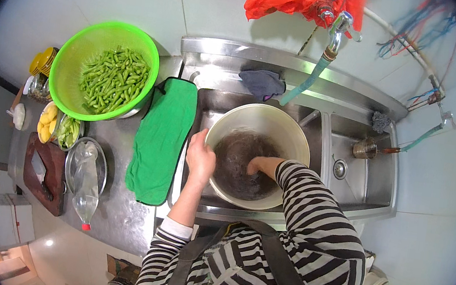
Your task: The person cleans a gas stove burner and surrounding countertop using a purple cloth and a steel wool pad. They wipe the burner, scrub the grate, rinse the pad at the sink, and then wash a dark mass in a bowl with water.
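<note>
A large cream-white bucket stands in the left basin of a stainless steel sink. Dark, murky water swirls inside it. My left hand grips the bucket's left rim. Reaching in over the right side, my right hand is sunk in the water; its fingers are hidden, so whether they hold anything cannot be seen. A teal hose on the wall tap hangs behind the bucket's rim.
Left of the sink lie a green cloth, a green colander of cut green beans, a metal bowl holding a plastic bottle, and a cutting board with a cleaver. A metal-cup ladle rests in the right basin.
</note>
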A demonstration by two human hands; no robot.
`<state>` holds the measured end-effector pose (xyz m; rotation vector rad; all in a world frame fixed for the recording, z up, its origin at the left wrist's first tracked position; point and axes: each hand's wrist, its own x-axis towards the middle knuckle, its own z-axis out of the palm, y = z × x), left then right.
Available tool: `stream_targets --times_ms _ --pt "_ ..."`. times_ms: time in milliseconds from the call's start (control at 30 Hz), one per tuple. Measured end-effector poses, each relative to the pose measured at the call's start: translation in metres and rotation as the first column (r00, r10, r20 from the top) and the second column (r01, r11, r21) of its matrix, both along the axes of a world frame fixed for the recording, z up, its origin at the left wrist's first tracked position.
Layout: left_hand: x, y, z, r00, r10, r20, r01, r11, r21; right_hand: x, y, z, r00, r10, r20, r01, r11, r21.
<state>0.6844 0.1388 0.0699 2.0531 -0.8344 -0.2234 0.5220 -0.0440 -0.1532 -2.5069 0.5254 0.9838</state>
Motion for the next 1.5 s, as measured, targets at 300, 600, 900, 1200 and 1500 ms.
stream_targets --times_ms 300,600,900,1200,1500 --pt "-0.002 -0.007 -0.003 1.0 -0.013 0.005 0.013 1.0 0.001 0.042 0.055 0.144 0.963 0.266 0.047 -0.269 0.96 0.077" --pt "0.004 -0.001 0.001 0.996 0.019 -0.086 -0.02 1.0 -0.015 0.067 0.012 0.24 0.941 0.243 0.234 -0.179 0.948 -0.264" --pt "0.005 -0.002 0.001 1.0 0.02 -0.015 -0.02 1.0 0.0 0.087 -0.033 0.065 0.987 -0.057 -0.152 0.075 0.99 0.117" --pt "0.003 -0.003 0.0 0.996 0.026 -0.086 -0.03 0.999 -0.038 0.006 -0.009 -0.021 0.988 -0.117 -0.096 0.12 0.992 0.026" --pt "0.007 -0.002 -0.002 1.0 0.024 0.004 -0.023 0.996 -0.083 -0.027 -0.021 0.056 0.964 0.061 -0.257 -0.073 0.997 -0.04"
